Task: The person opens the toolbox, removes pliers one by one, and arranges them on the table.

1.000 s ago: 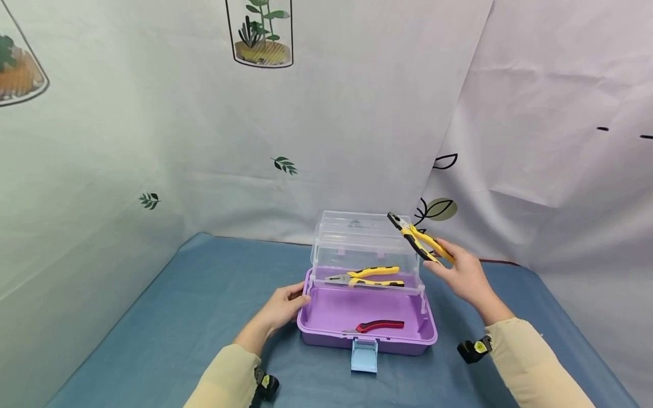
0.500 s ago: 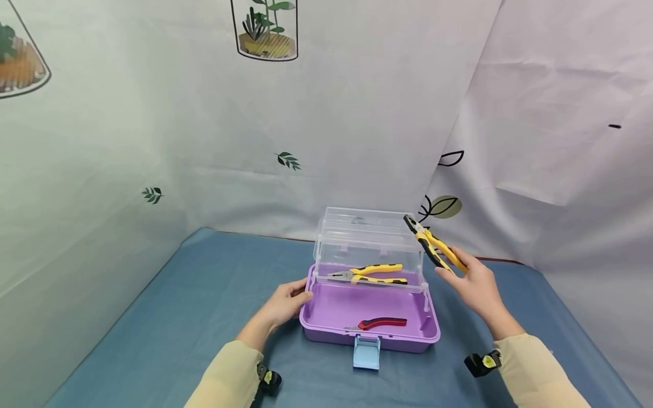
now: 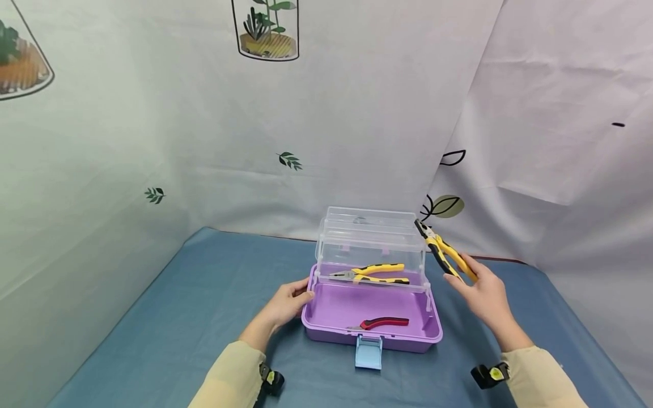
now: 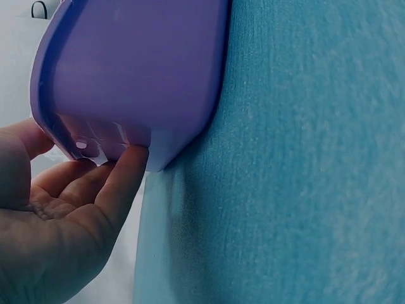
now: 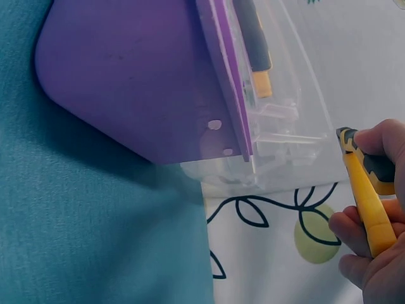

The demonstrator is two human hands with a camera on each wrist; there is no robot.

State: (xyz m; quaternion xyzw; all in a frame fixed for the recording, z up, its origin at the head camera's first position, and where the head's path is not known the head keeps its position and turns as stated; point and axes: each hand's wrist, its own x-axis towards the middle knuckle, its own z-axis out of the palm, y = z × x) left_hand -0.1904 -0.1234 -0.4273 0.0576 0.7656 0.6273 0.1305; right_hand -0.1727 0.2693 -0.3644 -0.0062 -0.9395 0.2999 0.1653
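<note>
A purple toolbox (image 3: 347,303) stands on the blue cloth with its clear lid (image 3: 369,226) raised at the back. My left hand (image 3: 283,306) grips its left wall, thumb at the rim (image 4: 39,95) and fingers against the outside. Up beyond the box's right side, my right hand (image 3: 487,292) holds combination pliers (image 3: 442,255) by their yellow and black handles, handles spread, head pointing up and left. Yellow-handled long-nose pliers (image 3: 377,272) lie in the clear upper tray. Smaller red and black pliers (image 3: 385,322) lie in the purple bottom, near the front wall.
A light blue latch (image 3: 368,354) hangs from the box's front edge. Pale printed sheeting (image 3: 229,141) rises behind the blue-covered table (image 3: 153,340). Each forearm carries a small black wrist camera (image 3: 272,381).
My right hand has moved right with the combination pliers, away from the open lid, and slightly down. The left hand keeps its grip on the toolbox. The whole view has shifted slightly.
</note>
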